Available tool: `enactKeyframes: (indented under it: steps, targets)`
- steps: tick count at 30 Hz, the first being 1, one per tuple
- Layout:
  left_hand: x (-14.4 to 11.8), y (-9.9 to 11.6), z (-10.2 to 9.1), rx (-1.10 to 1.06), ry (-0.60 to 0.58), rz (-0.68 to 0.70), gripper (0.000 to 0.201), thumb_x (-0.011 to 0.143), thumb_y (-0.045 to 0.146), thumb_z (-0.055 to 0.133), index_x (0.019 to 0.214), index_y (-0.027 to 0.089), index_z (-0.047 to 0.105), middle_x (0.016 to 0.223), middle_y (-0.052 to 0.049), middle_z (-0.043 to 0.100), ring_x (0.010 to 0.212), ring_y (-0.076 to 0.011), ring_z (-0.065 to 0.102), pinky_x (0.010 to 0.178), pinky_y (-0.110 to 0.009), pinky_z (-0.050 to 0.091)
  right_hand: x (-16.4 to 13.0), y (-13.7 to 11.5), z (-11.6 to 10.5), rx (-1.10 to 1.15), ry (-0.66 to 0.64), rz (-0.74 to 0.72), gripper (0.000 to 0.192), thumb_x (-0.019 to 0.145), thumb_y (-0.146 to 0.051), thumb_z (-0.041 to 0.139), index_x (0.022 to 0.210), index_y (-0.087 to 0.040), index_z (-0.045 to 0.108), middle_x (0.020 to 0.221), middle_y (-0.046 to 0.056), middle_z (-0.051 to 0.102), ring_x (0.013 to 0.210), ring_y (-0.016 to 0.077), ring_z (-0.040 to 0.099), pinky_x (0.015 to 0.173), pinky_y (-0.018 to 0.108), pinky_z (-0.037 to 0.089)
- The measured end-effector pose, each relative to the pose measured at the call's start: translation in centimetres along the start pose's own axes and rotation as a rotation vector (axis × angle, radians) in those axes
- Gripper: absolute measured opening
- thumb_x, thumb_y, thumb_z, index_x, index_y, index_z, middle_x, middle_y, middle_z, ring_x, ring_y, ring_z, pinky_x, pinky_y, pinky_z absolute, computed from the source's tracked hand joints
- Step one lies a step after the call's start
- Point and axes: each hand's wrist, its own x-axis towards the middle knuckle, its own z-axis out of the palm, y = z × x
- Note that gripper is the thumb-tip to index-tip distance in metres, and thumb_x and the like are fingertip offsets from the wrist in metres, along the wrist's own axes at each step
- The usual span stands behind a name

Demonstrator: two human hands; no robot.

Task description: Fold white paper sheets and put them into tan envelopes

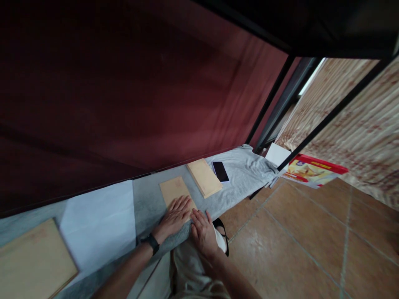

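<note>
My left hand (175, 216) lies flat, fingers spread, on a tan envelope (173, 189) that rests on the grey cloth-covered surface (146, 203). A black watch sits on that wrist. My right hand (203, 233) presses down beside it at the envelope's near edge, fingers extended. Neither hand grips anything. A stack of tan envelopes (204, 177) lies just beyond, and a black phone (220, 171) lies next to the stack.
A white sheet (99, 222) and another tan envelope stack (33, 261) lie at the left. A dark red curtain (124, 91) hangs behind. A red and yellow box (311, 170) and white paper (277, 154) sit at the right, over the brown tiled floor (305, 241).
</note>
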Motion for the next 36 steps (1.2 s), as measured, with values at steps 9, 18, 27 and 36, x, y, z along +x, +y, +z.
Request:
enactKeyframes:
  steps: [9, 18, 27, 36]
  targets:
    - [-5.5, 3.7, 0.9, 0.212, 0.221, 0.084, 0.066, 0.103, 0.052, 0.040, 0.159, 0.017, 0.036, 0.161, -0.012, 0.044, 0.149, -0.0257, 0.039, 0.123, -0.044, 0.028, -0.2, 0.6, 0.6, -0.065, -0.057, -0.004, 0.047, 0.101, -0.019, 0.048, 0.147, -0.022, 0.053, 0.149, 0.008, 0.058, 0.138, 0.0213, 0.053, 0.124, 0.049, 0.028]
    - [-8.7, 4.3, -0.5, 0.276, 0.293, 0.106, 0.073, 0.102, 0.051, 0.044, 0.164, 0.020, 0.022, 0.162, -0.010, 0.043, 0.148, -0.0238, 0.041, 0.124, -0.039, 0.028, -0.4, 0.8, 0.5, -0.082, -0.073, -0.014, 0.045, 0.105, -0.027, 0.048, 0.150, -0.023, 0.050, 0.152, 0.006, 0.056, 0.142, 0.0190, 0.049, 0.127, 0.046, 0.023]
    - [-9.4, 3.7, -0.8, 0.266, 0.308, 0.112, 0.072, 0.102, 0.052, 0.043, 0.163, 0.019, 0.024, 0.160, -0.011, 0.046, 0.145, -0.0243, 0.047, 0.122, -0.039, 0.033, -0.3, 0.5, 0.0, -0.114, -0.091, -0.006, 0.047, 0.104, -0.022, 0.047, 0.151, -0.021, 0.050, 0.153, 0.007, 0.054, 0.142, 0.0210, 0.049, 0.124, 0.047, 0.030]
    - [-9.3, 3.8, -1.0, 0.261, 0.327, 0.120, 0.074, 0.102, 0.053, 0.043, 0.164, 0.017, 0.022, 0.159, -0.012, 0.047, 0.143, -0.0257, 0.048, 0.119, -0.040, 0.036, -0.9, 0.6, -0.6, -0.123, -0.046, 0.022, 0.045, 0.104, -0.022, 0.045, 0.147, -0.014, 0.053, 0.151, 0.010, 0.057, 0.142, 0.0243, 0.049, 0.123, 0.049, 0.034]
